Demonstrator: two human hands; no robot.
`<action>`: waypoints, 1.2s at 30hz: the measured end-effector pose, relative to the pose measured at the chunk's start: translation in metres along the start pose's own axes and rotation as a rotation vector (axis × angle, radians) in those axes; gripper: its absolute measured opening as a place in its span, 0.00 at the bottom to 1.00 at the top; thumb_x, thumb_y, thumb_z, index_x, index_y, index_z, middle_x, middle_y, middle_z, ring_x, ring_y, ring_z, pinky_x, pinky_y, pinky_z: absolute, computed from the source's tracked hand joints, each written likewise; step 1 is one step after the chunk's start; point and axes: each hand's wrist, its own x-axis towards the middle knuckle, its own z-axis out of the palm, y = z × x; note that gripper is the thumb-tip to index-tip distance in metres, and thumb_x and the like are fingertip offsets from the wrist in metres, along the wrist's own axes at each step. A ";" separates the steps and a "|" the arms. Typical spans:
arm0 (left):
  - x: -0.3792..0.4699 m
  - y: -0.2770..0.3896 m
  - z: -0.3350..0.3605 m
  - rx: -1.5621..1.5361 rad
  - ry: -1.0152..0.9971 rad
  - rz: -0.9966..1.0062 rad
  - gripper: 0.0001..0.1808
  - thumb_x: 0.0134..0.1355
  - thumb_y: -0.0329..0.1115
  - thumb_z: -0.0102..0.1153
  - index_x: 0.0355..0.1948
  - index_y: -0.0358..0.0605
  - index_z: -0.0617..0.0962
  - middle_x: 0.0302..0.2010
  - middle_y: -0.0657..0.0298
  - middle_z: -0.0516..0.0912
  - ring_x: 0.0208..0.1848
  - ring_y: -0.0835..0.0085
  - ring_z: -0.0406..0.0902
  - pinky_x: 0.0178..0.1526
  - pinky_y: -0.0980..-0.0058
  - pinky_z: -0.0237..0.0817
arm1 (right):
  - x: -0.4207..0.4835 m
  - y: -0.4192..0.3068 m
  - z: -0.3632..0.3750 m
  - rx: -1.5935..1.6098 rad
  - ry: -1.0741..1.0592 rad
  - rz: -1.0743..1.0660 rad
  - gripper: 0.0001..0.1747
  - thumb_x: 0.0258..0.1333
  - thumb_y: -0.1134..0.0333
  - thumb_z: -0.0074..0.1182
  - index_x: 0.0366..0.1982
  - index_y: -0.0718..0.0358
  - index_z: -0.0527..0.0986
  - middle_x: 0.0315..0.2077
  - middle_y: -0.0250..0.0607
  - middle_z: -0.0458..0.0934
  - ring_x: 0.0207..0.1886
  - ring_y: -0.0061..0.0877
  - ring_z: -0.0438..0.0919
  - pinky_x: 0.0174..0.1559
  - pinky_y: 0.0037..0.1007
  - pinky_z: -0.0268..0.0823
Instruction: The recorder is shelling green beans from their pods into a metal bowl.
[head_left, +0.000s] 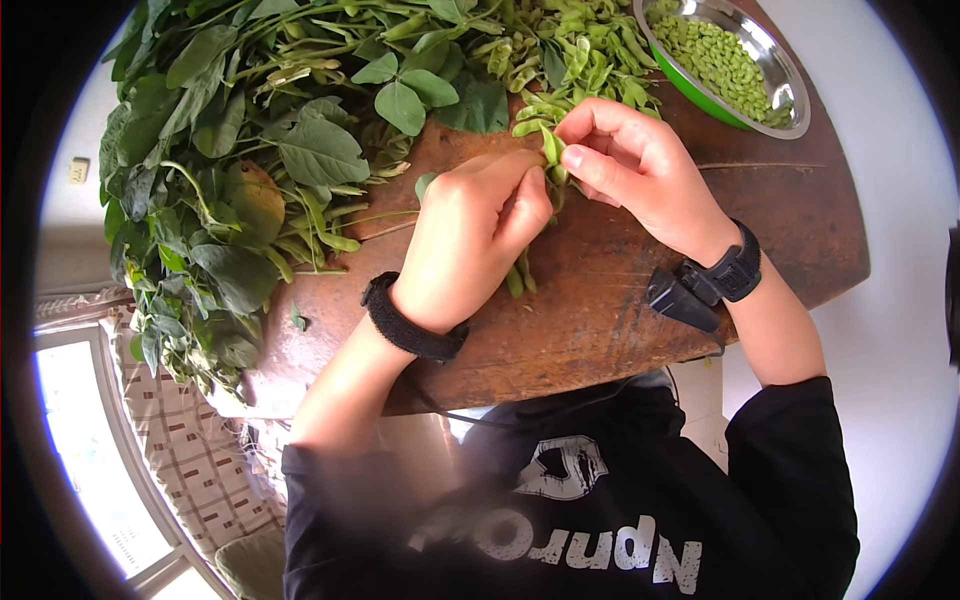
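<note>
My left hand (480, 217) is closed around a small bunch of green bean pods whose lower ends (520, 279) hang out beneath it. With thumb and fingers, my right hand (619, 169) pinches a green pod (553, 144) at the top of that bunch. Both hands are close together over the wooden table, each wrist wearing a black strap. Just beyond them lies a heap of pods (581, 64), several of them split. A metal bowl with a green outside (801, 112) stands at the back right, holding shelled green beans (709, 64).
Leafy bean stalks (319, 150) with pods cover the left and back of the wooden table (600, 300). A black device (682, 300) hangs at my right wrist strap, with a cable near the table's front edge. A white surface borders the table on the right.
</note>
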 end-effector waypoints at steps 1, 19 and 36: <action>0.000 -0.002 0.001 -0.070 0.014 -0.015 0.07 0.62 0.28 0.55 0.30 0.34 0.75 0.24 0.51 0.76 0.26 0.53 0.74 0.31 0.64 0.66 | 0.000 -0.002 -0.001 0.037 -0.018 0.065 0.06 0.65 0.71 0.54 0.41 0.65 0.73 0.34 0.25 0.74 0.36 0.09 0.72 0.39 0.16 0.68; 0.002 0.000 -0.001 -0.058 0.010 -0.075 0.07 0.65 0.29 0.57 0.41 0.37 0.78 0.26 0.53 0.81 0.24 0.66 0.80 0.29 0.71 0.68 | -0.002 -0.003 0.010 -0.046 0.096 -0.036 0.09 0.67 0.70 0.52 0.45 0.67 0.74 0.36 0.27 0.75 0.38 0.09 0.72 0.41 0.17 0.68; 0.001 -0.003 0.001 -0.018 0.084 -0.052 0.04 0.64 0.27 0.56 0.37 0.37 0.76 0.24 0.53 0.79 0.21 0.63 0.75 0.27 0.70 0.66 | 0.002 0.014 0.017 -0.024 0.056 -0.052 0.12 0.64 0.66 0.58 0.41 0.64 0.69 0.34 0.29 0.73 0.37 0.13 0.74 0.41 0.20 0.70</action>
